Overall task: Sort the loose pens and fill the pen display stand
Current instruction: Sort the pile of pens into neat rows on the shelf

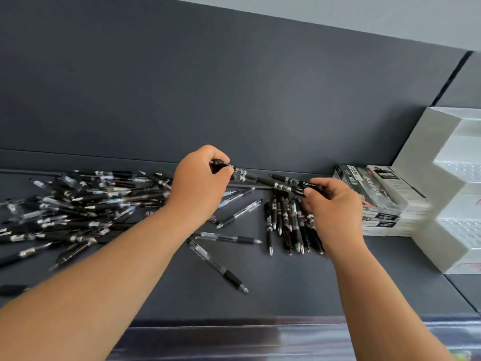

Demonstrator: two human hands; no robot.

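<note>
Black pens [265, 181], right of the loose pile [78, 209], were gripped at opposite ends by left hand [197, 188] and right hand [335, 212].

Two hands are in view, the left hand [200, 186] and the right hand [333, 204]. Between them they hold one small bundle of pens [268, 182], three or four; blur hides the exact number. On the left lies one big heap of pens [78, 204], many dozens, too tangled to count. Near the right hand is one lined-up bunch of pens [289, 220], about ten. Between heap and bunch lie about six single pens [229, 238]. At the far right stand one white display stand [426, 152] and one stack of boxes [374, 194], at least three high.
</note>
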